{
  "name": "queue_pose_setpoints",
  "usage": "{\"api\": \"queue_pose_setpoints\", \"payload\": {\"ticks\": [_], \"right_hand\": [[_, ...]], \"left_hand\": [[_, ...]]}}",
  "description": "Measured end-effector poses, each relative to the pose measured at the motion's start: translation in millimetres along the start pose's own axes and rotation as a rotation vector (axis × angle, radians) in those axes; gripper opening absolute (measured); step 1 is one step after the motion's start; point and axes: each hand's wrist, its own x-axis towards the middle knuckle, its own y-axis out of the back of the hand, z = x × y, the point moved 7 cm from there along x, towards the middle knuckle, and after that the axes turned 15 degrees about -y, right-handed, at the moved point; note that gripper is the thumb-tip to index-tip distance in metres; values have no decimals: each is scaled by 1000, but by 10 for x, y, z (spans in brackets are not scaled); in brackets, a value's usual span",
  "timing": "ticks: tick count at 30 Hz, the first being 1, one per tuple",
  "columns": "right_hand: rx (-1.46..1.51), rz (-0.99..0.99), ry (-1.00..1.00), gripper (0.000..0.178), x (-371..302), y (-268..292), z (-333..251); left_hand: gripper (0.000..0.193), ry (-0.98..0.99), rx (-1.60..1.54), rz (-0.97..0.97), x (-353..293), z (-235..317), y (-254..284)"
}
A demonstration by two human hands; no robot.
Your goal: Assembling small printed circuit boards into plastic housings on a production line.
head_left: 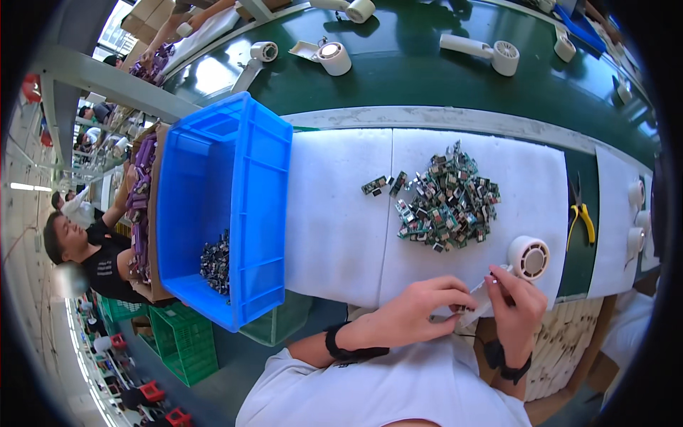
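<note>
A white handheld fan [530,258] with a round grille lies at the near right edge of the white work mat, its handle slanting down toward my body. My right hand [518,306] is closed on the handle just below the fan head, thumb and fingertips pinching there. My left hand [427,309] is closed in a pinch at the handle's lower end. A small piece shows between its fingertips, too small to name. Beyond both hands a heap of small green circuit boards [452,199] rests on the mat, with two boards [375,186] lying slightly apart at its left.
A blue plastic bin [260,213] with more circuit boards [215,263] stands left of the mat [334,213]. Yellow-handled pliers [582,219] lie to the right. White fans [504,58] sit on the green conveyor [398,78] ahead. A co-worker [99,249] is at the left, beside purple parts [141,206].
</note>
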Motion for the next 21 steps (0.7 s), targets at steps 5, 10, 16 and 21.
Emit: {"api": "queue_pose_setpoints", "payload": {"ticks": [5,10,16,21], "right_hand": [[63,111,-161,16,9,-44,57],[-28,97,-123,10,27,-37,59],[-19,71,-121,9,-23,-6,66],[63,102,-110,18,-23,-12,106]], "left_hand": [[35,41,15,24,56,-5,101],[33,-188,671,-122,85,164,117],[40,-261,748,-257,23,198,-60],[42,-100,771,-219,92,184,-7]]}}
